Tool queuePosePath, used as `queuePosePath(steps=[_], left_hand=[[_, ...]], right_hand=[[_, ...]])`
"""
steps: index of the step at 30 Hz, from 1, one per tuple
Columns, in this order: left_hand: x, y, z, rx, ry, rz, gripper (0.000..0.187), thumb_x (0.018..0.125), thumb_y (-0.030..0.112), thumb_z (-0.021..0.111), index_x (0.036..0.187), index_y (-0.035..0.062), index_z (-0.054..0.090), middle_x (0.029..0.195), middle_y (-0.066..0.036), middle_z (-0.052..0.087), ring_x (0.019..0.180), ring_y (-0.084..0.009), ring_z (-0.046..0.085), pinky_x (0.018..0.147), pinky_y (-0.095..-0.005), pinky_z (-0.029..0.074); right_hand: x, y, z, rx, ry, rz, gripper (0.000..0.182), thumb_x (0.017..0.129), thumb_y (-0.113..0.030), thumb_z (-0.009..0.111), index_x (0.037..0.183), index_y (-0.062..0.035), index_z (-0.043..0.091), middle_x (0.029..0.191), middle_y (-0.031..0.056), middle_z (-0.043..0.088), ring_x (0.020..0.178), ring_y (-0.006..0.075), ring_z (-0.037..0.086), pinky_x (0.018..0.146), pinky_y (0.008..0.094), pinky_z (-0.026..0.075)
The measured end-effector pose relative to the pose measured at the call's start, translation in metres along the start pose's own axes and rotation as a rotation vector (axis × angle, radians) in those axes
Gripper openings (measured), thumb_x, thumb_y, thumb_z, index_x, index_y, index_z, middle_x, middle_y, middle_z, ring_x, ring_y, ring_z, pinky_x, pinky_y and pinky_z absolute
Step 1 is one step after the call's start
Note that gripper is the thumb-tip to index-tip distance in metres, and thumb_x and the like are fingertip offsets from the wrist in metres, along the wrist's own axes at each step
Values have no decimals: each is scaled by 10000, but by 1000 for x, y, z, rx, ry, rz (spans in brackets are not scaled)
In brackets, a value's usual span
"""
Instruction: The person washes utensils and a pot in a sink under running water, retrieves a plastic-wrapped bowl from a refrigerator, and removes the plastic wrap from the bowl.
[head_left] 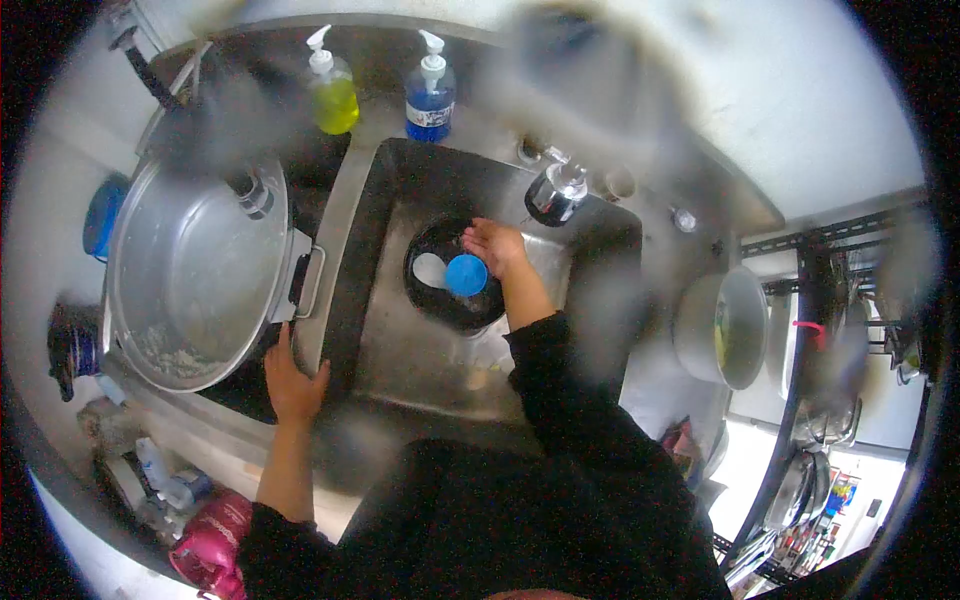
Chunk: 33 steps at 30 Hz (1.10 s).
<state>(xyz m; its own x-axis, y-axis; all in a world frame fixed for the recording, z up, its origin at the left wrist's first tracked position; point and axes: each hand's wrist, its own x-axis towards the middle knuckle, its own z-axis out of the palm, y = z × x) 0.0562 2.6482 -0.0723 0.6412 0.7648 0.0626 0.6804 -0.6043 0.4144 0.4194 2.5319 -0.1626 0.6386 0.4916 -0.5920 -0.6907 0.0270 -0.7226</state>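
My left hand (293, 385) is at the near side of a large metal pot (195, 270), below its loop handle (312, 283). Its index finger is stretched up towards the pot's rim and its thumb stands apart. Over a round dark bowl (425, 297) in the sink, my right hand (492, 243) has its fingers stretched out with the palm showing. A round blue cup (466, 275) lies right below that palm, in or over the bowl. Beside it is a white rounded piece (430, 269). The pot tilts towards me, with whitish residue inside.
The steel sink (420, 385) has a faucet (557, 193) at its far right corner. Soap pump bottles, one yellow-green (335, 100) and one blue (430, 105), stand behind. A pale pot (700, 325) is on the right counter, near a rack (805, 300). A pink bag (212, 540) lies lower left.
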Motion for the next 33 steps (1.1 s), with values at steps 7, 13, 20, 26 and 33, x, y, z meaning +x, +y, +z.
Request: queuePosePath(steps=[7, 13, 20, 26, 33], left_hand=[[-1, 5, -8, -38, -4, -36, 800, 593, 214, 696, 1272, 64, 300, 1067, -169, 485, 1014, -348, 416, 878, -425, 345], [-4, 3, -10, -23, 1, -42, 806, 590, 220, 697, 1275, 75, 296, 1063, -163, 487, 1017, -344, 416, 876, -419, 348], [-5, 1, -6, -10, 11, -42, 802, 594, 229, 694, 1275, 78, 297, 1052, -164, 491, 1002, -346, 421, 881, -414, 343], [-5, -2, -8, -56, 16, -48, 810, 588, 234, 700, 1276, 86, 299, 1060, -163, 492, 1019, -347, 418, 865, -417, 361], [-7, -3, -7, -54, 47, -46, 802, 586, 234, 703, 1274, 109, 311, 1065, -164, 491, 1038, -349, 412, 874, -420, 362]], right_hand=[[-47, -44, 23, -516, 73, -168, 227, 797, -291, 554, 757, -67, 557, 509, -13, 402, 358, 116, 327, 327, 265, 220], [-7, -64, -21, -461, 425, -493, 180, 786, -248, 533, 736, -77, 508, 512, 15, 415, 392, 148, 404, 357, 269, 306], [-20, -122, -44, 233, 287, -315, 319, 843, -186, 397, 1080, 28, 414, 945, 176, 495, 793, 304, 525, 634, 386, 484], [-32, -124, -47, 257, 290, -186, 368, 861, -179, 314, 1141, 50, 382, 1094, 237, 453, 969, 334, 486, 797, 380, 461], [-19, -131, -43, 357, 154, -285, 369, 855, -195, 348, 1121, 51, 421, 1063, 193, 502, 917, 307, 518, 744, 390, 471]])
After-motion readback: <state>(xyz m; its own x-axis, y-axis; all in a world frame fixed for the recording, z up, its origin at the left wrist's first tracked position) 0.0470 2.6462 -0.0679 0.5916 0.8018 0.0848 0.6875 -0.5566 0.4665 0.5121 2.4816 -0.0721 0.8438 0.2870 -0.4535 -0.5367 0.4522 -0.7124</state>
